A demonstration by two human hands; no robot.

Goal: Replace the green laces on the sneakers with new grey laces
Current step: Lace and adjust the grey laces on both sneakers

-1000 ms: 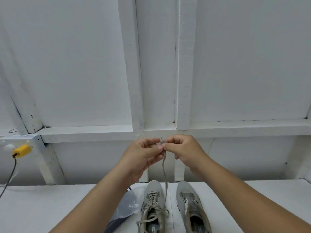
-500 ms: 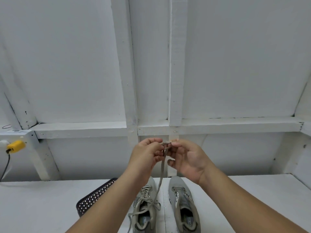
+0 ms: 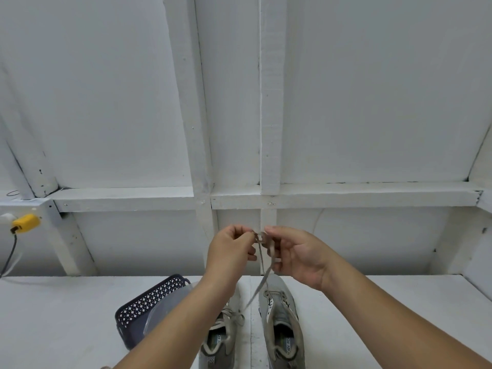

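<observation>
Hands, left hand and right hand, are pinching a limp, light lace with curled fingertips above the sneakers, its tail dangling; gripping near the stiff tip is looking best

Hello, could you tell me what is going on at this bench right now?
A person is relacing sneakers. Both hands, the left hand and the right hand, pinch a grey lace held up above the white table. The left sneaker is already laced; the right sneaker has none. A dark mesh basket stands beside them.
</observation>
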